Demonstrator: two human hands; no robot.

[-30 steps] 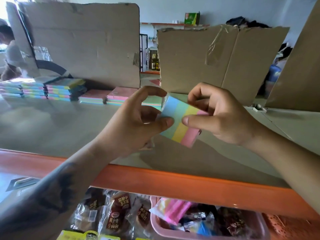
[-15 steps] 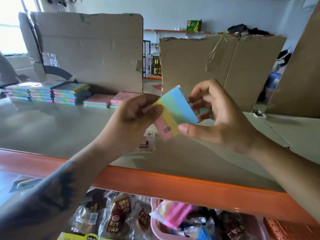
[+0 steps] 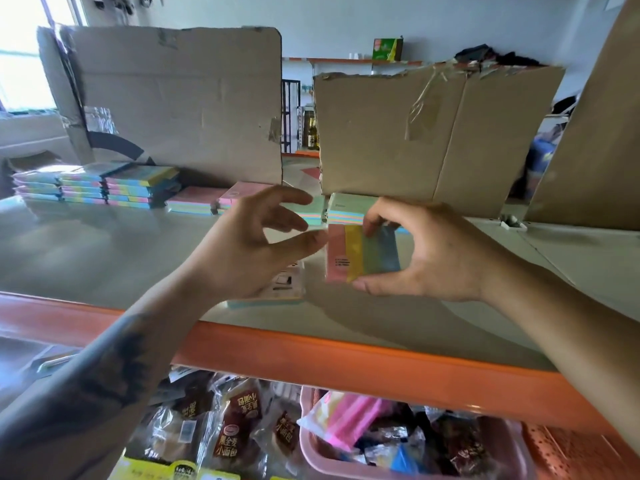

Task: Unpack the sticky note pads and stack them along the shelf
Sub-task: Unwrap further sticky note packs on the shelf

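Her right hand (image 3: 426,251) pinched a striped sticky note pad (image 3: 362,252), left hand (image 3: 256,244) loosely open; next, setting it on the shelf (image 3: 104,258).

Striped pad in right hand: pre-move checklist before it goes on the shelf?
1. Right hand grips the striped pad between thumb and fingers: ok.
2. Left hand off the pad, fingers loose, holding nothing: ok.
3. Wrapper fully off the pad: cannot tell, surface looks glossy.
4. Existing pad stacks standing in a row at the back left of the shelf: ok.
5. Bare shelf surface in front of the low pink-topped stacks: ok.
6. Loose printed wrapper lying under the left hand, not cleared: not ok.
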